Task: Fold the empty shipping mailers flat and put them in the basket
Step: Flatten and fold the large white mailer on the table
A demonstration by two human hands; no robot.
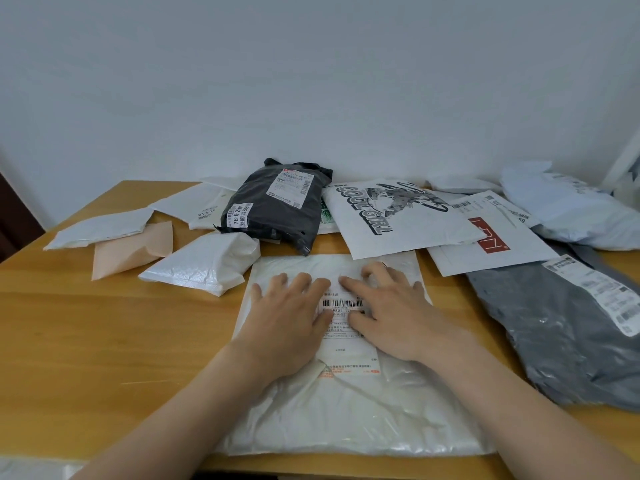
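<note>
Both hands, left (289,318) and right (391,315), press flat on a white mailer (346,410) lying on the surface (104,341); other mailers (277,206) lie behind.

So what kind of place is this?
Probably a room at home: a light wooden table against a plain white wall, strewn with used shipping mailers such as the crumpled black plastic mailer.

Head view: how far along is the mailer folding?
Done: nothing confirmed; no basket in view. In hand: left hand and right hand press the white mailer flat. Remaining: black mailer, COOL GIRL mailer, grey mailer and others on the table.
</note>
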